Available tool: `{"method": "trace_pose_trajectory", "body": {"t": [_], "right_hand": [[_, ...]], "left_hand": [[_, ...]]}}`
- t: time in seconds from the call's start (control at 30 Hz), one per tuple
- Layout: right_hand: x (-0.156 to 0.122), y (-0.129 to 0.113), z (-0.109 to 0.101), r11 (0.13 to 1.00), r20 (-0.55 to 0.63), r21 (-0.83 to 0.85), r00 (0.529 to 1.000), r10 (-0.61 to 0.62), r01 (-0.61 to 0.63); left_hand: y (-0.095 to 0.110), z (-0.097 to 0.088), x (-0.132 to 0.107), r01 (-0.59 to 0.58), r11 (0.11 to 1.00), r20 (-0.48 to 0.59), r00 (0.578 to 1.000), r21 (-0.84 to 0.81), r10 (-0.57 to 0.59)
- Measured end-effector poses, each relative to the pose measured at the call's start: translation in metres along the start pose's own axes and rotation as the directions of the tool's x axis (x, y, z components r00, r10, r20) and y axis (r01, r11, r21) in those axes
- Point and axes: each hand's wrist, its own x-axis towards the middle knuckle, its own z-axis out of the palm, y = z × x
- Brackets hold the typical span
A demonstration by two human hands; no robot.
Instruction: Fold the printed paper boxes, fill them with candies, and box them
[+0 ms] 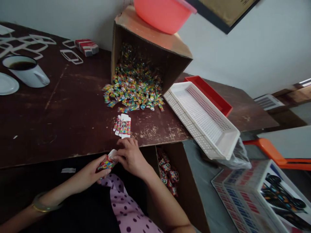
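Note:
My left hand (94,171) is closed around a small printed cardboard box (106,163), holding it above my lap. White flaps stick up at the box's upper end. There my right hand (130,157) has its fingers bent, with thumb and fingertips against the flap; whether a candy is between them is hidden. Just beyond, several flattened boxes of the same print (125,126) lie in a small pile near the table edge. Behind them, many small wrapped candies (136,92) spill from a cardboard carton (152,37) lying on its side.
A pink basin (164,14) sits on the carton. To the right are a white perforated basket (201,116) and a red tray (211,95). An open carton (191,194) beside my lap contains filled packets (168,171). A mug (26,69) of dark liquid stands at left.

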Motion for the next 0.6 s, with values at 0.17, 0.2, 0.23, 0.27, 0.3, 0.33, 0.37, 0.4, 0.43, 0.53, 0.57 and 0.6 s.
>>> {"method": "trace_pose_trajectory", "body": {"t": [0.17,0.2,0.23,0.27,0.3,0.33,0.37,0.4,0.43,0.53,0.57,0.6], "right_hand": [[-0.008,-0.008,0.022,0.915,-0.190,0.402,0.974,0.122,-0.036],[-0.011,-0.008,0.031,0.834,-0.249,0.543,0.929,0.273,-0.099],[-0.013,-0.006,0.040,0.702,-0.231,0.696,0.879,0.418,-0.151],[-0.014,-0.004,0.048,0.521,-0.132,0.832,0.843,0.521,-0.192],[-0.015,-0.002,0.055,0.317,0.016,0.920,0.831,0.556,-0.230],[-0.015,0.000,0.060,0.129,0.163,0.955,0.834,0.527,-0.268],[-0.014,0.002,0.064,-0.012,0.267,0.955,0.838,0.475,-0.297],[-0.013,0.003,0.065,-0.090,0.323,0.944,0.841,0.434,-0.316],[-0.011,0.004,0.065,-0.103,0.339,0.940,0.847,0.410,-0.326],[-0.006,0.000,0.054,0.232,0.179,0.926,0.888,0.424,-0.298],[-0.005,-0.003,0.049,0.416,0.081,0.871,0.911,0.405,-0.262],[-0.005,-0.005,0.045,0.585,-0.009,0.783,0.937,0.350,-0.211]], "left_hand": [[0.010,0.002,0.002,0.051,0.986,-0.086,0.994,-0.157,-0.065],[0.011,0.002,0.002,0.072,0.975,-0.098,0.991,-0.211,-0.094],[0.012,0.001,0.003,0.084,0.963,-0.098,0.989,-0.256,-0.112],[0.012,0.001,0.003,0.087,0.954,-0.092,0.989,-0.286,-0.118],[0.012,0.000,0.004,0.082,0.950,-0.083,0.990,-0.301,-0.111],[0.012,-0.001,0.004,0.072,0.951,-0.074,0.992,-0.300,-0.099],[0.012,-0.002,0.004,0.061,0.956,-0.070,0.994,-0.288,-0.085],[0.011,-0.003,0.004,0.048,0.963,-0.073,0.995,-0.265,-0.069],[0.012,-0.005,0.005,0.029,0.974,-0.075,0.996,-0.226,-0.047],[0.015,-0.006,0.006,-0.040,0.997,-0.081,0.996,-0.060,0.035],[0.016,-0.006,0.007,-0.052,0.998,-0.086,0.995,-0.023,0.050],[0.017,-0.006,0.007,-0.054,0.998,-0.092,0.994,-0.008,0.053]]}}
